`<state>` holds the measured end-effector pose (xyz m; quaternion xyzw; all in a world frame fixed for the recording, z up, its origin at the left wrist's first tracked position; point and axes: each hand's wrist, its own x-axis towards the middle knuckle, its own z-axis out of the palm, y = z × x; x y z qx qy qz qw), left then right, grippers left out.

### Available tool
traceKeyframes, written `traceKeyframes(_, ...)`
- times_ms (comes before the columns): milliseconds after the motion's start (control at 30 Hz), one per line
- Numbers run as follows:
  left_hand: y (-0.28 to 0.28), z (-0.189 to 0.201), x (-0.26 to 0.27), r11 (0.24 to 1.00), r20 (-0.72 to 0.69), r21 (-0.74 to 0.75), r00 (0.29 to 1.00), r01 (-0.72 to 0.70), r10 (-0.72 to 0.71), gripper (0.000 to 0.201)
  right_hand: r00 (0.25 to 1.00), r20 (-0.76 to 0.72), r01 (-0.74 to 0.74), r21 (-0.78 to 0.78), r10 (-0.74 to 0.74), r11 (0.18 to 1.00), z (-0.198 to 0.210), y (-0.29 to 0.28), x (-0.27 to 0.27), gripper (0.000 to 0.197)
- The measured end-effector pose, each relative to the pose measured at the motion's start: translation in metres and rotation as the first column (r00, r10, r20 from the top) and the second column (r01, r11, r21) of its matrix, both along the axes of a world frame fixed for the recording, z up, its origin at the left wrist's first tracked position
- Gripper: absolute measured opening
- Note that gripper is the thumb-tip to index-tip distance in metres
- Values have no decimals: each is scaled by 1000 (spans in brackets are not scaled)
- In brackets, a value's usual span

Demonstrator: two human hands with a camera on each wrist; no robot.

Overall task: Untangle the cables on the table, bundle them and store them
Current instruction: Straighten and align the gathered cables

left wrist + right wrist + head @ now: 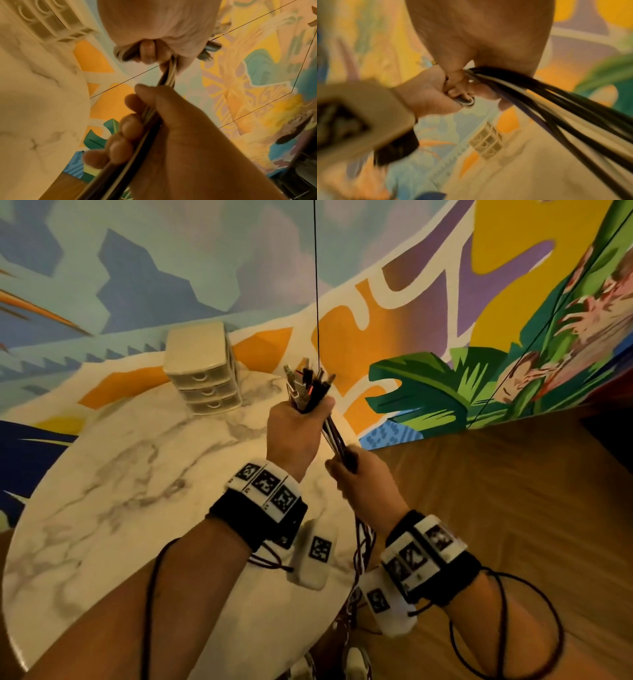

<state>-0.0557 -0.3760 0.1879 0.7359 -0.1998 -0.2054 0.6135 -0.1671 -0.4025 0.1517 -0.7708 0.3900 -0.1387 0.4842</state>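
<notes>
A bundle of black and white cables (334, 436) runs between both hands above the table's right edge. My left hand (296, 429) grips the bundle near its ends, and several plugs (306, 385) stick up out of the fist. Just below, my right hand (356, 474) is curled round the same bundle. The rest of the cables (359, 549) hang down past the table edge toward the floor. The left wrist view shows my left hand (150, 51) above and my right hand (137, 128) wrapped round the cables (169, 75). In the right wrist view the cables (556, 105) leave my right hand (471, 75).
A small cream three-drawer unit (202, 368) stands at the far side of the round marble table (137, 474), its drawers shut. A thin black cord (317, 285) hangs straight down in front of the painted wall. Wooden floor (496, 508) lies to the right.
</notes>
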Motion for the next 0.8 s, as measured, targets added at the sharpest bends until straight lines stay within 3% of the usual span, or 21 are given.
traceKeyframes(67,-4,-2,-6,996,26,-5,996,-90,90,13,997,-57,39,-240,-54,970,-8,6,-1,22)
traceKeyframes(100,-5,-2,-12,995,36,-10,995,-97,97,14,997,-62,32,-264,-50,964,-9,5,-2,25)
traceKeyframes(133,-5,-2,-16,995,24,-26,995,-99,99,15,1000,-29,3,-198,-9,980,-7,1,-4,30)
traceKeyframes(200,-2,-1,-20,992,-159,-106,986,-73,56,18,985,150,-109,192,81,975,3,-9,-9,39)
traceKeyframes(233,1,0,-20,984,-303,-177,952,-27,-28,19,964,252,-189,412,88,891,10,-14,-12,42)
traceKeyframes(300,8,3,-20,932,-484,-326,818,159,-309,19,918,392,-326,676,51,661,22,-22,-16,44)
traceKeyframes(400,15,7,-18,822,-459,-338,682,458,-569,31,847,527,-514,782,65,353,27,-22,-14,45)
traceKeyframes(467,14,9,-17,802,-413,-321,688,504,-597,21,824,562,-557,777,75,293,23,-21,-11,44)
traceKeyframes(533,10,6,-11,859,-315,-234,800,456,-511,22,867,495,-474,780,60,409,21,-21,-7,46)
traceKeyframes(567,7,3,-8,893,-242,-190,862,409,-446,25,903,428,-384,750,47,539,20,-21,-6,46)
traceKeyframes(600,4,-1,-6,925,-170,-152,913,349,-372,28,937,348,-273,660,37,699,18,-18,-5,43)
traceKeyframes(633,2,-5,-3,953,-114,-121,950,277,-291,29,965,261,-158,490,29,857,17,-15,-6,35)
traceKeyframes(667,0,-8,-2,973,-71,-105,975,205,-213,28,986,165,-62,264,18,962,14,-10,-6,25)
traceKeyframes(733,1,-11,-5,987,-23,-106,992,122,-125,23,1000,1,-3,-98,3,995,5,1,-7,21)
traceKeyframes(800,3,-14,-12,981,-4,-125,989,145,-147,21,1000,-13,-17,-155,15,988,1,5,-7,30)
